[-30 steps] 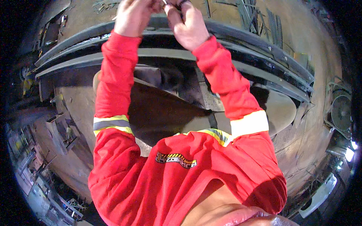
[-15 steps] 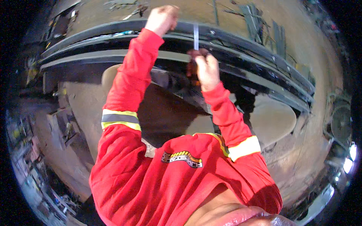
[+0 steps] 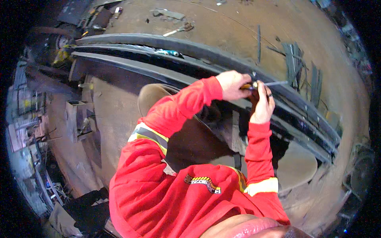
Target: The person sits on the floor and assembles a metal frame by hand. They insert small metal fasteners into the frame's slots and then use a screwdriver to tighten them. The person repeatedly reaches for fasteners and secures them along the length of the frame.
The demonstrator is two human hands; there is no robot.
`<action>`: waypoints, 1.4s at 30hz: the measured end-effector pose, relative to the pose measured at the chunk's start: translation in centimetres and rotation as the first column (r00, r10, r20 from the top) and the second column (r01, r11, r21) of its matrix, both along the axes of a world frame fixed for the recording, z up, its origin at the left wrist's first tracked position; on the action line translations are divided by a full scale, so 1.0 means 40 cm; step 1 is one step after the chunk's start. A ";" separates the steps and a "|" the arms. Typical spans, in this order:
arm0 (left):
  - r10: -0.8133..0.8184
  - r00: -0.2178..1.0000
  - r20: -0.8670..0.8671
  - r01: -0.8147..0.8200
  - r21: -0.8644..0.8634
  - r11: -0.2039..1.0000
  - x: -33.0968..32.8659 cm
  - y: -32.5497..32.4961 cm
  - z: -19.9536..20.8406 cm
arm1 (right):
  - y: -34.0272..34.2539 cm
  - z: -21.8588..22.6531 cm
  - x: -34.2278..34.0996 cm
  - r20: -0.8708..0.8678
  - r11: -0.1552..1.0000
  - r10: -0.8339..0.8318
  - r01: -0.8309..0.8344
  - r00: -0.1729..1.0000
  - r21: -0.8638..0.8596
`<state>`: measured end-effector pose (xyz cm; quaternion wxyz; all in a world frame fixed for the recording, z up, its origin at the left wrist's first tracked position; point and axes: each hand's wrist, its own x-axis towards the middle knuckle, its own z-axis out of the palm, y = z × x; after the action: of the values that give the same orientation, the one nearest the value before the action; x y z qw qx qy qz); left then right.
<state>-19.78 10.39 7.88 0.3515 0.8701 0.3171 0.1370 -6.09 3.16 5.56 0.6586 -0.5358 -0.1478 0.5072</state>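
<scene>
My left hand and my right hand meet above the long dark steel beams. Fingers of the left curl closed at a small yellow-orange piece, mostly covered by the hands; I cannot make out what it is. The right hand pinches a tool with a thin flat silver strip, which points to the right over the beam. A dark brown part shows beside the right palm. The fingers hide the rest of the tool, so its exact kind is unclear.
A teal-and-white object lies along the beams. Beyond them, a brush-like tool with a pale handle and dark metal strips rest on the brown floor. An open metal box section stands at the left.
My left hand has come down and right from beyond the beams to meet the right hand. The silver strip has swung from pointing away to pointing right. The view has shifted.
</scene>
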 end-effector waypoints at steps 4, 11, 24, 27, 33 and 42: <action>0.048 0.983 -0.177 -0.035 0.075 0.997 0.014 -0.002 0.029 | 0.018 -0.027 0.011 0.100 0.997 0.031 -0.039 0.995 0.074; 0.251 0.958 -0.141 -0.222 0.193 0.956 0.001 0.000 0.071 | 0.090 -0.034 -0.046 0.056 0.961 0.127 -0.137 0.990 0.242; 0.336 0.939 -0.077 -0.294 0.328 0.898 -0.212 0.147 0.170 | 0.251 -0.026 -0.185 0.129 0.963 0.253 -0.263 0.959 0.060; 0.209 0.978 0.021 -0.208 0.227 0.951 -0.216 0.201 0.144 | 0.273 -0.001 -0.229 0.146 0.962 0.271 -0.265 0.952 -0.056; 0.494 0.858 0.139 -0.509 0.109 0.854 -0.343 0.294 0.032 | 0.269 0.046 -0.268 0.347 0.942 0.276 -0.182 0.896 -0.281; 0.630 0.742 -0.230 -0.638 -0.531 0.558 -0.513 -0.039 0.240 | 0.166 0.430 -0.264 0.147 0.754 0.313 -0.152 0.938 -0.639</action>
<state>-40.31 8.83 17.49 0.5228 0.5483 0.6364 0.1450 -16.66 9.80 22.75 0.3541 -0.7573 -0.1194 0.5356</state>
